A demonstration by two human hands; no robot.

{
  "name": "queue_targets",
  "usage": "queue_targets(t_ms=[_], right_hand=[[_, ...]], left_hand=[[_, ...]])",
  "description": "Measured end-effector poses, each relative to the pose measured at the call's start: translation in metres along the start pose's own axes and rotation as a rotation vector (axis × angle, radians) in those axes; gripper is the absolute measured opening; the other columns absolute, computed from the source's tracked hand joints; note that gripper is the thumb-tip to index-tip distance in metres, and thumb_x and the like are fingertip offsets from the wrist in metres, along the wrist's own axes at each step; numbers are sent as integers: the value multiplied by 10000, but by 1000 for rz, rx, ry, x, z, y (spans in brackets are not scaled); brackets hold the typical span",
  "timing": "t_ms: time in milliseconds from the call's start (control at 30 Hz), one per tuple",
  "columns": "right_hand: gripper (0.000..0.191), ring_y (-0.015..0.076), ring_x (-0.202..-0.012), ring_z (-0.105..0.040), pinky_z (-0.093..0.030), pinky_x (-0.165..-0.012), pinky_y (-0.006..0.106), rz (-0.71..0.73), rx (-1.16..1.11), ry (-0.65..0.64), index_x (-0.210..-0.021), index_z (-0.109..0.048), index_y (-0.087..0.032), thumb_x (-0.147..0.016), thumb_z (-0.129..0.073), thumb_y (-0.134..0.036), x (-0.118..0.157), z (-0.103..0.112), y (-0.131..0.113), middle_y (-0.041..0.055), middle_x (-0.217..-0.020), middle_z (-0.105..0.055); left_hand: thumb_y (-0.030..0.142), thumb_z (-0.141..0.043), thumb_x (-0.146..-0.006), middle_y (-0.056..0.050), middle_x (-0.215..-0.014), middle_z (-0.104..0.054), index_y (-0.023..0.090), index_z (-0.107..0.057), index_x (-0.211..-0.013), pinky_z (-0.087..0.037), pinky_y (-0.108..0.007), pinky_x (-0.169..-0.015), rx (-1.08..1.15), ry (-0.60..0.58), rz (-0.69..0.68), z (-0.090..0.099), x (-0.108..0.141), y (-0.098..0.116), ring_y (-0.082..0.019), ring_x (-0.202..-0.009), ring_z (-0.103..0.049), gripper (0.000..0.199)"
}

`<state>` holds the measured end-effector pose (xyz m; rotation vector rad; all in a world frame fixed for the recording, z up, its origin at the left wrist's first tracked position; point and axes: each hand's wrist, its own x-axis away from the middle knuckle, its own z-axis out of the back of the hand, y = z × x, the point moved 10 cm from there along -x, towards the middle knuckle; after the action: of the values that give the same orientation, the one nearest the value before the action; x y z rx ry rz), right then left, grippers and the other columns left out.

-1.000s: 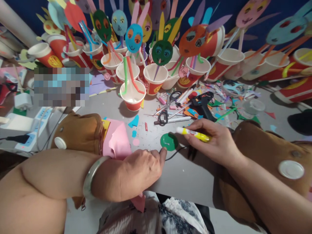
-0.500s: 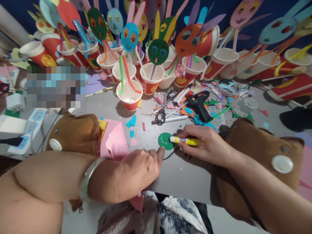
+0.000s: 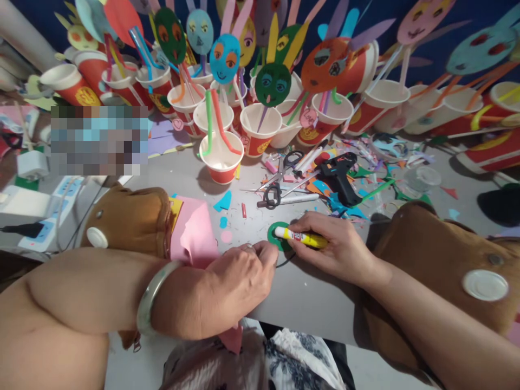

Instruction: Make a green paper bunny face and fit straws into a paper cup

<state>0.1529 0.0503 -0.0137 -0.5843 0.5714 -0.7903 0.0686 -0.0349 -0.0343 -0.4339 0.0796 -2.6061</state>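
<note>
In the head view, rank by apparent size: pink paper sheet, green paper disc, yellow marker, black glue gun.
1. pink paper sheet
2. black glue gun
3. yellow marker and green paper disc: similar, both partly hidden by the right hand.

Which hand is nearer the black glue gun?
Right. The right hand lies just below the black glue gun; the left hand is further down-left.

Green disc (image 3: 274, 233) mostly covered by marker (image 3: 299, 237) and right hand (image 3: 337, 249). Pixelated block (image 3: 99, 141) at ten o'clock unreadable. Both forearms cut off at bottom edge.
</note>
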Motion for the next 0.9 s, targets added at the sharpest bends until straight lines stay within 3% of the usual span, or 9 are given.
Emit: queue_targets(t_ms=[67, 133, 200, 400, 633, 900], right_hand=[[33, 165, -698, -643, -490, -641, 274, 14, 6, -8, -912, -632, -221, -892, -653, -238, 0, -2, 0, 37, -790, -673], [33, 169, -703, -636, -484, -643, 277, 21, 5, -27, -911, -623, -223, -898, -648, -240, 0, -4, 0, 37, -787, -662], [36, 170, -697, -626, -475, -636, 278, 21, 10, -50, -904, -612, -224, -906, -640, -248, -1, -7, 0, 34, -778, -648], [67, 166, -684, -600, -449, -615, 278, 35, 40, -82, -881, -590, -212, -917, -627, -255, -2, -7, -3, 33, -759, -622], [80, 168, -679, -614, -457, -620, 279, 4, 23, -65, -891, -608, -217, -927, -616, -288, -3, -5, -2, 29, -762, -634], [104, 161, -677, -615, -468, -620, 279, -31, 26, -77, -874, -611, -226, -929, -615, -314, -3, -6, 0, 30, -756, -649]], left_hand=[[901, -714, -352, -243, -1207, -567, -29, -597, -1270, -343, -321, -488, -30, 8, 12, -2, 1, 1, -156, -663, -519, 1312], [903, -696, -388, -333, -1413, -444, -56, -494, -1385, -355, -337, -504, -40, -8, 21, -7, 2, 2, -147, -647, -527, 1398], [877, -695, -446, -364, -1489, -368, -61, -440, -1429, -360, -342, -509, -35, -25, 22, -10, 2, 3, -141, -636, -529, 1382], [809, -785, -360, -381, -1478, -385, -107, -456, -1397, -361, -330, -470, 24, -52, 7, -10, 1, 3, -135, -621, -538, 1422], [600, -792, -590, -329, -1451, -451, -106, -458, -1400, -406, -328, -479, 18, -50, 24, -5, 0, -1, -147, -631, -556, 1125], [614, -753, -644, -306, -1451, -467, -64, -490, -1394, -398, -326, -483, 16, -50, 43, -4, 1, -1, -152, -639, -558, 1045]])
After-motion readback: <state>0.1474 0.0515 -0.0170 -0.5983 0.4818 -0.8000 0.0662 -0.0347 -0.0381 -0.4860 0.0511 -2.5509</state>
